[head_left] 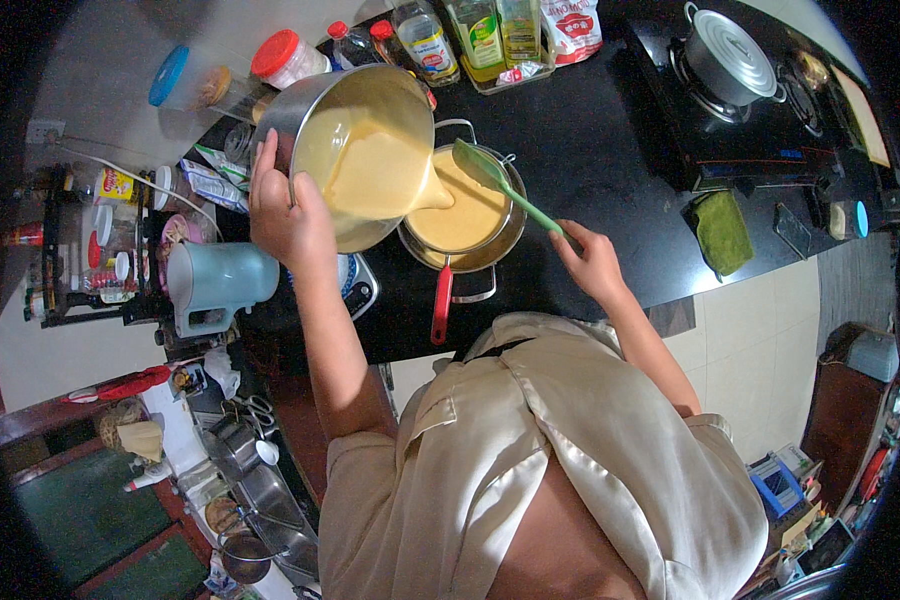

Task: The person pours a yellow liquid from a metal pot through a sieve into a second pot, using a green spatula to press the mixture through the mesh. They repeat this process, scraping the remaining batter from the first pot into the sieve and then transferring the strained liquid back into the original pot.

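Note:
My left hand (295, 220) grips a large steel bowl (292, 108) by its rim and side, tilted to the right. A pale yellow, creamy liquid (375, 180) runs over the bowl's lip in a broad stream. It lands in a strainer with a red handle (442, 305), which rests over a two-handled metal pot (513, 235). In my right hand (592, 265) is a green spatula (510, 190), its head at the far side of the strainer, near the stream. How deep the liquid stands in the pot below is hidden.
Bottles (425, 45) and a red-capped jar (288, 58) line the back of the black counter (590, 150). At the left stand a blue pitcher (220, 285) and part of a kitchen scale (362, 285). Rightward are a lidded pot (732, 60) on the stove, a green cloth (722, 235) and a phone (792, 230).

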### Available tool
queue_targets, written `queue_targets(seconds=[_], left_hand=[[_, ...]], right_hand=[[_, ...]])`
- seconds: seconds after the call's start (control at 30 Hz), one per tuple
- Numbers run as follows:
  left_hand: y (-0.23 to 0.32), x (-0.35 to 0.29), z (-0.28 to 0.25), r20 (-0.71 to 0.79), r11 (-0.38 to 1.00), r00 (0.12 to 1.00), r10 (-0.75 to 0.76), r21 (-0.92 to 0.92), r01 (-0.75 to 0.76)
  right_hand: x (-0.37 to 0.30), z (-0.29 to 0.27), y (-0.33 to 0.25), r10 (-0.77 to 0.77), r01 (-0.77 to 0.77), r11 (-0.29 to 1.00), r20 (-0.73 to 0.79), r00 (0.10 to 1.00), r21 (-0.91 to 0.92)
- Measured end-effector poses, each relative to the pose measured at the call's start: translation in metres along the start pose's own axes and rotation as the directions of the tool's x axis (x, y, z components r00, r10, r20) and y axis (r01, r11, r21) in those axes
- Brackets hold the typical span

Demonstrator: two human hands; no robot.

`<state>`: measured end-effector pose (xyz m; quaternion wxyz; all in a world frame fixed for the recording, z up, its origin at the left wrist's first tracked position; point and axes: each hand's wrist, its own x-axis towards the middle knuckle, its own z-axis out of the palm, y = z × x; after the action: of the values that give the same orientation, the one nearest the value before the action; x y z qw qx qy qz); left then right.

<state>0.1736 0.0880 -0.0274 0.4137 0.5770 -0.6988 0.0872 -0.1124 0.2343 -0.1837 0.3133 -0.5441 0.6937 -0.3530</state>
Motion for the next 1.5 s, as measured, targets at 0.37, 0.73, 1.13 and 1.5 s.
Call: queue_targets(seconds=[0.37, 0.73, 1.13, 1.5], left_hand=[[0.009, -0.011, -0.003, -0.118, 0.953, 0.951, 0.284, -0.069, -0.293], [0.013, -0.018, 0.001, -0.185, 0.87, 0.868, 0.46, -0.103, -0.483], [0.03, -0.02, 0.011, -0.078, 0.934, 0.936, 0.344, -0.073, -0.349], [0.028, -0.018, 0.002, -0.113, 0.917, 0.921, 0.372, -0.111, -0.384]], right_hand=[[0.011, -0.02, -0.01, -0.205, 0.203, 0.977, -0.025, 0.979, -0.068], [0.017, -0.034, -0.022, -0.28, 0.276, 0.947, -0.004, 0.96, -0.163], [0.082, -0.039, -0.14, -0.818, 0.633, 0.445, 0.0, 0.575, -0.634], [0.075, 0.015, -0.109, -0.472, 0.489, 0.679, 0.185, 0.862, -0.548]])
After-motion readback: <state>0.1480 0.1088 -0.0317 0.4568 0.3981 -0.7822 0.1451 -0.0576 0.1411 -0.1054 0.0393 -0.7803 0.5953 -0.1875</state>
